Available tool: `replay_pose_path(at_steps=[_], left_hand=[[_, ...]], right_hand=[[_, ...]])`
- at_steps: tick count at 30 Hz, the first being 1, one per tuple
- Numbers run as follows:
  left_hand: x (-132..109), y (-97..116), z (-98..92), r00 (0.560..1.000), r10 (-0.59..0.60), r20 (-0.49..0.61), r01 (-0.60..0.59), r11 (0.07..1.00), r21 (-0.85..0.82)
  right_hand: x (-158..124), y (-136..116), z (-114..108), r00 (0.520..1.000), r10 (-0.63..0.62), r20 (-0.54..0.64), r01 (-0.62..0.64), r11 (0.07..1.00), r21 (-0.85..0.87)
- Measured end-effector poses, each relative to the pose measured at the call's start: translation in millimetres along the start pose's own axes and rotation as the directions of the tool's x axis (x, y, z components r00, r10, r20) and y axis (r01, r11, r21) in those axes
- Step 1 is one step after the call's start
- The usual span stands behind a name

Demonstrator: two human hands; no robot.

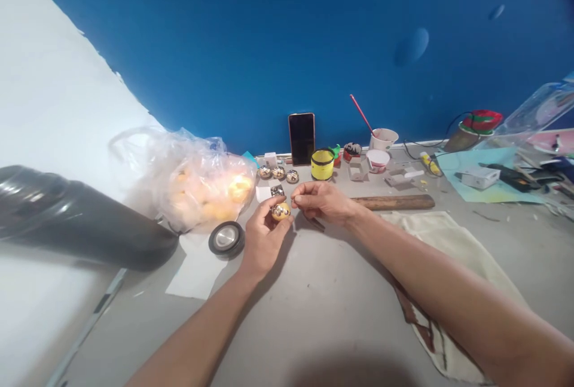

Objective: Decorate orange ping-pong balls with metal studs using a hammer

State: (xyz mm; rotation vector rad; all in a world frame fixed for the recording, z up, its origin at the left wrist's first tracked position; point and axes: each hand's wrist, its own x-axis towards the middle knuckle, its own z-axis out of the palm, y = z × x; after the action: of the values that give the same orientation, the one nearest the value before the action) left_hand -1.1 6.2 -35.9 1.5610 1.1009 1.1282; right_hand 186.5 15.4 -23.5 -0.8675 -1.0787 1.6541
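Observation:
Between the fingertips of my left hand (261,243) is a small yellow ball (281,212), partly covered with shiny silver pieces. My right hand (326,201) hovers just right of the ball, thumb and forefinger pinched together; whatever they hold is too small to make out. Just behind the ball lies a small heap of shiny silver bits (277,191). Further back sit several silver-covered balls (278,173) in a row. A thin dark stick (316,225) rests on the table below my right hand.
A clear plastic bag (201,183) of yellow-orange balls stands at left, near a round black-rimmed object (226,238). Behind my hands are a phone (302,139), a yellow tub (322,164) and a white cup (384,138). A wooden rod (392,202) and a cloth (452,255) lie at right.

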Motion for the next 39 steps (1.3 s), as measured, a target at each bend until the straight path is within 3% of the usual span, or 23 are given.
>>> replay_pose_path(at_steps=[10, 16, 25, 39], left_hand=[[2, 3, -4.6, 0.998, -0.043, -0.052, 0.045, 0.998, 0.035], [2, 8, -3.4, 0.997, -0.062, -0.053, 0.063, 0.998, 0.021], [-1, 7, -4.4, 0.997, 0.050, -0.062, -0.037, 0.978, 0.205], [1, 9, -4.6, 0.994, 0.102, -0.049, -0.091, 0.978, 0.188]], right_hand=[[0, 3, -1, 1.000, 0.004, 0.025, 0.000, 0.989, -0.150], [-2, 0, 4, 0.999, 0.024, -0.027, -0.030, 0.975, -0.220], [-4, -2, 6, 0.997, 0.039, -0.059, -0.054, 0.957, -0.284], [-4, -1, 6, 0.998, 0.038, -0.056, -0.054, 0.952, -0.301]])
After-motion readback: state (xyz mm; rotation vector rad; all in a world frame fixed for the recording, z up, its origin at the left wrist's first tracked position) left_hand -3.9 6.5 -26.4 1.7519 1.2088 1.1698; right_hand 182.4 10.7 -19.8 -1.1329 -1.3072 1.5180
